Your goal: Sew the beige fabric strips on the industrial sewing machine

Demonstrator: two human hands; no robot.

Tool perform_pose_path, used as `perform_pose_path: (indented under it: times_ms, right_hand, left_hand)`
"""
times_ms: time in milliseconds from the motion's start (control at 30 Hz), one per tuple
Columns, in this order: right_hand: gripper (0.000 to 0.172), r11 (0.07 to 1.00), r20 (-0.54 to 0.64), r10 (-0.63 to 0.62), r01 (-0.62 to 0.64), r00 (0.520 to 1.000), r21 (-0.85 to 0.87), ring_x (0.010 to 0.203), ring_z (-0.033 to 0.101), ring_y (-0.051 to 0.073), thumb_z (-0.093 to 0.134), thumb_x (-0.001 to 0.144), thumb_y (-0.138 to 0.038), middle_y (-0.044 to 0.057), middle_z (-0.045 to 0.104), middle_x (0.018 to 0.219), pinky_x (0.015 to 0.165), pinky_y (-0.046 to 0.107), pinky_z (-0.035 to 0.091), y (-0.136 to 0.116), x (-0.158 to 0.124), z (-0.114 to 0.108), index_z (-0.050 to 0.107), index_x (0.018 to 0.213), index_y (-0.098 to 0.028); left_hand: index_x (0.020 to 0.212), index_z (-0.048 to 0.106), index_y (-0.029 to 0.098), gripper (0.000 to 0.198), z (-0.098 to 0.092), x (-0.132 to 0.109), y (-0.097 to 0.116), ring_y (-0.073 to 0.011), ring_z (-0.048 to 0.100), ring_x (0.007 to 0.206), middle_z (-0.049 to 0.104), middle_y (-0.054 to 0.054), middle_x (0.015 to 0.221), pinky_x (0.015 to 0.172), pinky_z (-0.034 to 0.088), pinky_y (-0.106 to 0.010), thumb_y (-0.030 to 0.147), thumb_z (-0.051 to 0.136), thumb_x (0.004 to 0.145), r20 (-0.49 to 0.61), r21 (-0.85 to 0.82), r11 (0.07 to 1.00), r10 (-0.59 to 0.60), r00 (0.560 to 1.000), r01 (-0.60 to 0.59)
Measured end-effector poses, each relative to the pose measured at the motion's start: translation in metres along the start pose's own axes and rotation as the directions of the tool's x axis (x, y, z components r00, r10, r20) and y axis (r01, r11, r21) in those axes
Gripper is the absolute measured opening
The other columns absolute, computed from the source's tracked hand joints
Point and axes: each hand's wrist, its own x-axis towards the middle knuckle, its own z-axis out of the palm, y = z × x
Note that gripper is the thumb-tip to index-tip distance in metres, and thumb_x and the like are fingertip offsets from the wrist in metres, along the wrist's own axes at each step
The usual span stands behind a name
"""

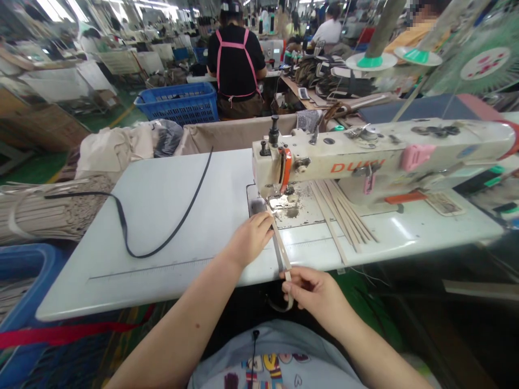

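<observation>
sewing machine (365, 156) cut at right edge, strip (279, 246) end hidden (right fingers (294, 282))

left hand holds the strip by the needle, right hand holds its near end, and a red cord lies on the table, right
Not quite. In the head view the cord on the table is black, not red. The left hand does hold the strip by the needle, the right hand its near end.

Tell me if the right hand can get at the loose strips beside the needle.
Probably yes: only bare table lies between the right hand and the loose strips, but it is pinching the end of a strip.
</observation>
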Motion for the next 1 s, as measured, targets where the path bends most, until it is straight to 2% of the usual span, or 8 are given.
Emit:
perform_pose_path:
  times_ms: [133,233,367,567,667,800,900,1000]
  right_hand:
    - [0.019,0.996,0.001,0.087,-0.087,0.996,-0.004,0.046,0.061,0.01,0.066,0.079,-0.032,-0.001,0.069,0.076,0.037,0.018,0.038,-0.004,0.009,0.006,0.062,0.091,-0.018]
    - [0.03,0.991,0.032,0.094,-0.096,0.995,0.097,0.05,0.067,0.011,0.068,0.075,-0.032,0.001,0.072,0.092,0.037,0.018,0.041,-0.011,0.014,0.01,0.056,0.1,-0.02]
    - [0.036,0.981,0.165,0.129,-0.151,0.978,0.124,0.058,0.07,0.014,0.07,0.077,-0.039,0.001,0.073,0.078,0.039,0.015,0.033,-0.019,0.011,0.008,0.057,0.104,-0.018]
    - [0.021,0.982,0.369,0.128,-0.067,0.92,-0.174,0.075,0.07,0.017,0.07,0.083,-0.036,0.004,0.077,0.076,0.073,0.027,0.052,-0.026,-0.011,-0.011,0.075,0.087,-0.016]
    - [0.024,0.967,0.288,0.186,-0.124,0.94,-0.221,0.062,0.064,0.014,0.062,0.084,-0.032,0.002,0.074,0.071,0.06,0.025,0.048,-0.02,-0.012,-0.015,0.073,0.101,-0.017]
    - [0.032,0.979,0.113,0.186,-0.194,0.976,0.068,0.058,0.065,0.015,0.064,0.082,-0.043,0.0,0.071,0.082,0.043,0.021,0.04,-0.007,-0.008,-0.007,0.057,0.103,-0.021]
    - [0.041,0.978,0.162,0.095,-0.122,0.982,0.166,0.066,0.067,0.017,0.068,0.084,-0.058,0.001,0.07,0.075,0.053,0.023,0.046,-0.002,-0.008,-0.002,0.054,0.095,-0.021]
    - [0.049,0.999,0.206,0.01,-0.02,0.979,0.048,0.072,0.065,0.016,0.059,0.092,-0.066,0.005,0.071,0.075,0.063,0.026,0.046,-0.001,-0.012,-0.003,0.063,0.086,-0.018]
  left_hand:
    - [0.129,0.06,0.017,0.03,0.0,0.0,0.001,-0.0273,0.062,0.128,0.065,-0.014,0.133,0.114,0.05,-0.045,0.023,0.057,0.099,-0.01,0.009,1.0,-0.006,1.0,0.006]
    - [0.131,0.059,0.016,0.032,-0.001,0.001,0.002,-0.0284,0.06,0.13,0.064,-0.015,0.135,0.115,0.049,-0.047,0.022,0.056,0.099,-0.01,0.012,1.0,-0.009,1.0,0.009]
    - [0.129,0.059,0.015,0.031,0.0,0.001,0.002,-0.0273,0.061,0.129,0.064,-0.016,0.134,0.113,0.051,-0.045,0.02,0.056,0.099,-0.002,0.053,0.999,0.013,1.0,-0.013]
    - [0.127,0.059,0.016,0.029,0.005,0.001,-0.003,-0.0244,0.064,0.125,0.066,-0.013,0.132,0.112,0.052,-0.039,0.02,0.059,0.098,-0.013,0.139,0.99,0.028,1.0,-0.026]
    - [0.125,0.06,0.015,0.028,0.006,0.0,-0.004,-0.0248,0.065,0.123,0.067,-0.013,0.131,0.11,0.054,-0.039,0.019,0.06,0.097,-0.023,0.147,0.989,0.031,0.999,-0.028]
    - [0.126,0.06,0.014,0.029,0.007,0.001,-0.004,-0.0247,0.066,0.121,0.067,-0.013,0.131,0.108,0.055,-0.039,0.02,0.062,0.097,-0.049,0.137,0.99,0.045,0.998,-0.038]
    - [0.127,0.059,0.015,0.029,0.006,0.001,-0.003,-0.0244,0.066,0.122,0.067,-0.013,0.131,0.108,0.056,-0.039,0.021,0.061,0.098,-0.063,0.131,0.991,0.047,0.997,-0.039]
    - [0.126,0.06,0.016,0.027,0.006,0.0,-0.002,-0.0243,0.067,0.12,0.067,-0.013,0.13,0.107,0.057,-0.04,0.02,0.059,0.099,-0.066,0.136,0.99,0.051,0.997,-0.042]
